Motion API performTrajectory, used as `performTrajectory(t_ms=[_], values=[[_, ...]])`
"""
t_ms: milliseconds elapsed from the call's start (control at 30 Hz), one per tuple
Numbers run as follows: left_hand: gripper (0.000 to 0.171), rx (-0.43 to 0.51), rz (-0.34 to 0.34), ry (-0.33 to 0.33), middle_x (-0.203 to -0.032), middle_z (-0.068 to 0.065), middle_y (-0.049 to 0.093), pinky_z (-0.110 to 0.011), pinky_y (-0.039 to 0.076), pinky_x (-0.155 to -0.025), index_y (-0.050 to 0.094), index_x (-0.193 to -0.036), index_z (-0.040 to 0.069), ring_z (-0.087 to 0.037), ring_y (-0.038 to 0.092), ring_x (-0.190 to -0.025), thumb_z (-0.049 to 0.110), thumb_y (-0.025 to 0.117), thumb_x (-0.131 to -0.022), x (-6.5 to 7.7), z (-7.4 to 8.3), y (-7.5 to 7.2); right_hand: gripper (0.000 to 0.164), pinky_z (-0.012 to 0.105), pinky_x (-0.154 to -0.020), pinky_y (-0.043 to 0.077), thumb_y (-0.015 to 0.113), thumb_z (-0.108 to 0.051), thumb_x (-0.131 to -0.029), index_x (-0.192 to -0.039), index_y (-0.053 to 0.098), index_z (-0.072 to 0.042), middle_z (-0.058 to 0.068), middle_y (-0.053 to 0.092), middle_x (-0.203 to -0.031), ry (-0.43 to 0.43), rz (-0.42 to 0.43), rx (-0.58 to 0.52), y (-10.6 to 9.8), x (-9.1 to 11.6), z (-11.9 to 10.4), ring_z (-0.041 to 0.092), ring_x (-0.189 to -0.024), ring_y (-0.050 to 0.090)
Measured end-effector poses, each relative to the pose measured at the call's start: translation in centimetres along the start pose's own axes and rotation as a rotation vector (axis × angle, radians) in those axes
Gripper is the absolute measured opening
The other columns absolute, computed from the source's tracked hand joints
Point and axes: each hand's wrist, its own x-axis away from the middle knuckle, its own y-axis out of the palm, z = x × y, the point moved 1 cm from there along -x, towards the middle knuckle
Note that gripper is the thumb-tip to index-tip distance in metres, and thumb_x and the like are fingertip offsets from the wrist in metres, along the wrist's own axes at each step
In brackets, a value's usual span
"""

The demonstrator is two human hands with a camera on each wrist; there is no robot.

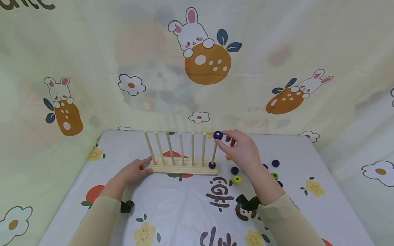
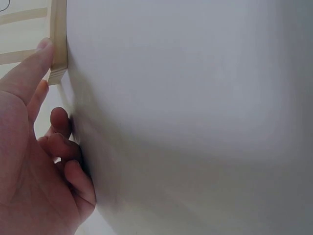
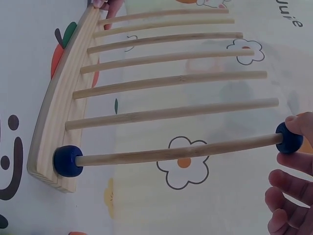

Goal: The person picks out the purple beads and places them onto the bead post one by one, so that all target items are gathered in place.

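Note:
A wooden peg rack (image 1: pixel 184 168) with a row of upright dowels stands on the table. At its left end my left hand (image 1: pixel 133 171) holds the base between thumb and index finger; the other fingers curl near the table in the left wrist view. My right hand (image 1: pixel 244 148) pinches a dark blue bead (image 1: pixel 218 135) between thumb and index finger at the top of the rightmost dowel (image 3: pixel 181 151). In the right wrist view the dowel's tip meets this bead. Another blue bead (image 3: pixel 68 161) sits at the bottom of the same dowel, against the base.
Right of the rack lie loose beads: a dark one (image 1: pixel 235 170), a yellow-green one (image 1: pixel 236 180), a green one (image 1: pixel 275 176) and a blue one (image 1: pixel 275 163). An orange bead (image 1: pixel 228 157) is partly hidden behind my right hand. A patterned cloth (image 1: pixel 172 205) covers the table.

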Motion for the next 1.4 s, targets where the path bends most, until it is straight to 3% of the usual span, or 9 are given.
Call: performTrajectory(t_ms=[233,567,900,1400], values=[[0.077,-0.001,0.0,0.008,-0.107,-0.012,0.049,-0.055,0.042,-0.093,0.031,-0.156,0.03,-0.03,0.048,-0.1,0.05,0.067,-0.091,-0.1,-0.1,0.0,0.042,0.034,-0.065,0.042,0.068,-0.042,-0.093,-0.127,0.068,-0.017,0.001,0.061,-0.093,-0.007,0.002,0.001,-0.2,0.1,0.0,0.02,-0.082,0.053],[0.079,0.009,-0.004,-0.002,-0.113,-0.014,0.05,-0.06,0.04,-0.098,0.03,-0.156,0.031,-0.032,0.048,-0.104,0.052,0.067,-0.09,-0.3,-0.4,0.3,0.041,0.034,-0.064,0.042,0.069,-0.041,-0.092,-0.125,0.069,-0.017,0.002,0.061,-0.091,-0.015,-0.002,0.009,0.0,0.2,0.4,0.02,-0.08,0.053],[0.079,0.003,-0.01,0.002,-0.104,-0.012,0.048,-0.048,0.042,-0.085,0.03,-0.156,0.029,-0.029,0.048,-0.097,0.051,0.067,-0.09,-0.1,-0.1,0.0,0.038,0.035,-0.067,0.042,0.068,-0.039,-0.093,-0.123,0.07,-0.016,0.005,0.062,-0.093,-0.009,-0.043,0.021,0.2,0.5,1.8,0.02,-0.08,0.052],[0.078,0.015,-0.006,-0.008,-0.114,-0.014,0.05,-0.059,0.04,-0.097,0.03,-0.156,0.031,-0.031,0.048,-0.104,0.052,0.067,-0.09,0.0,-0.1,0.1,0.041,0.036,-0.069,0.045,0.069,-0.042,-0.092,-0.123,0.07,-0.015,0.001,0.06,-0.088,0.028,-0.122,0.106,0.9,1.6,4.9,0.02,-0.078,0.052]])
